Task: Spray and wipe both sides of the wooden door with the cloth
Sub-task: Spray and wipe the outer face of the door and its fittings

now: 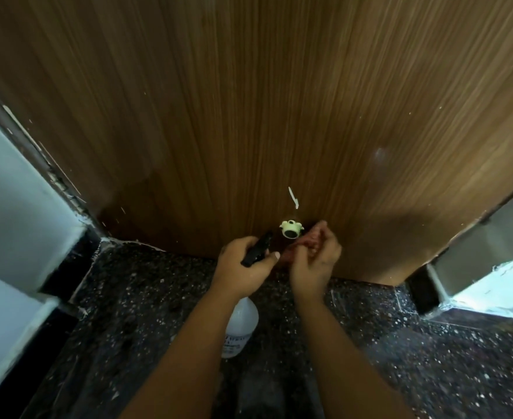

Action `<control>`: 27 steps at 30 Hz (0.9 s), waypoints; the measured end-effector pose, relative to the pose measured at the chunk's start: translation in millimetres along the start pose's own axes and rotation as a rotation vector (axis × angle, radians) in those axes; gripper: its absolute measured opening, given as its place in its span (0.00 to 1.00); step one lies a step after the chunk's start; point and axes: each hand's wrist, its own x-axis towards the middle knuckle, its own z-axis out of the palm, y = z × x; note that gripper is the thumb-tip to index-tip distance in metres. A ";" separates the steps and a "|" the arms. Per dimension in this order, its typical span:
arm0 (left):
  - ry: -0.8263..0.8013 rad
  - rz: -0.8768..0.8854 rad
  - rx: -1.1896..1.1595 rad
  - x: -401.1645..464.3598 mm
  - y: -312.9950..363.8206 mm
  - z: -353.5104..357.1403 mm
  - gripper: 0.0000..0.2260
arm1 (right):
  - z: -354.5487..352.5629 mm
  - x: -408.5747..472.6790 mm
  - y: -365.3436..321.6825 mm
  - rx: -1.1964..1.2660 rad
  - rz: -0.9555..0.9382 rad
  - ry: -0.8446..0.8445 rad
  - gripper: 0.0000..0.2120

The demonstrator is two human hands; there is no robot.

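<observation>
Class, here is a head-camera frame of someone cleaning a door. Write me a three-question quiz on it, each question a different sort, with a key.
1. True or false: the left hand grips the spray bottle by its black trigger head.
2. Multiple choice: the cloth in the right hand is A) blue, B) reddish, C) white.
3. Fill in: the pale round fitting sits low on the wooden ____.

Key: 1 true; 2 B; 3 door.
</observation>
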 end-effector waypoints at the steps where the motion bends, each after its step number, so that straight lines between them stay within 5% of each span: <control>1: 0.013 0.007 -0.010 0.3 -0.2 -0.4 0.08 | 10.3 -0.8 2.0 -0.086 -0.092 -0.075 0.27; 5: 0.083 0.021 -0.064 2.7 -1.3 -2.9 0.07 | 41.9 4.6 20.6 -0.482 -0.296 -0.115 0.37; 8: 0.060 0.046 -0.068 4.5 -5.4 -1.2 0.07 | 48.0 6.0 29.1 -0.695 -0.401 -0.147 0.34; 13: 0.016 0.050 -0.086 7.0 -4.7 -2.4 0.07 | 34.0 16.5 34.2 -0.565 -0.483 -0.111 0.29; 19: 0.029 0.051 -0.149 12.4 -0.3 -5.0 0.05 | 62.4 -1.7 -6.4 0.009 0.114 0.209 0.23; 23: 0.027 0.036 -0.136 10.9 1.2 -7.4 0.06 | 71.1 22.5 -22.9 0.338 0.736 0.309 0.27; 27: 0.048 0.004 -0.149 8.4 3.3 -13.0 0.07 | 68.6 28.0 -30.2 0.331 0.874 0.207 0.29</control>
